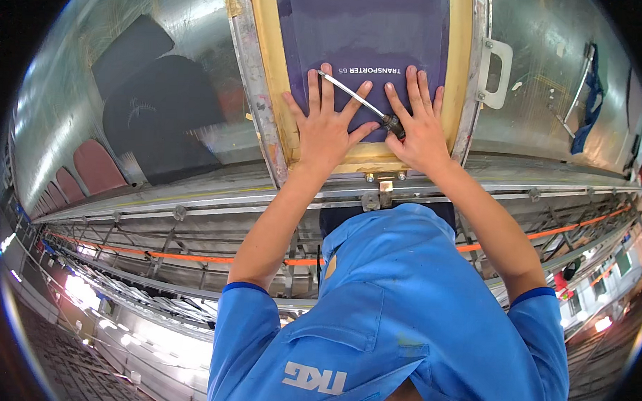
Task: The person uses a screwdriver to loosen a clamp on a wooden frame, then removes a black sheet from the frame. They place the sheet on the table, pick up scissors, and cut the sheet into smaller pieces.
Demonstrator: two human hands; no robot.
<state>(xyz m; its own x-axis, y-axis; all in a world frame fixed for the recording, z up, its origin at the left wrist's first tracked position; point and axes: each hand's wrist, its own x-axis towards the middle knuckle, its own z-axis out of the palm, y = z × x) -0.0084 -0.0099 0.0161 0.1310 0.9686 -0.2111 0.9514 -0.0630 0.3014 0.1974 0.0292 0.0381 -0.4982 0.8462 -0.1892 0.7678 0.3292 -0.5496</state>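
Both palms face down on a dark purple panel [373,29] with white lettering, set inside a yellowish frame [270,40]. My left hand [328,126] is flat, its fingers spread over the panel's left part. My right hand [424,133] lies beside it with fingers stretched out. A screwdriver [360,99] has its dark handle in the gap between my right thumb and index finger; the handle's rear end is hidden by that hand. Its metal shaft slants up and left across the fingers of my left hand. Close to my waist, a metal bracket with bolts [385,185] sits at the frame's near edge.
The frame rests on a long metal table [196,136]. Left of it lie dark grey pieces [161,117] and a row of reddish-brown pieces [96,166]. A white handle [496,74] is fixed to the frame's right side. Farther right is a metal-framed tool with blue cloth [589,104].
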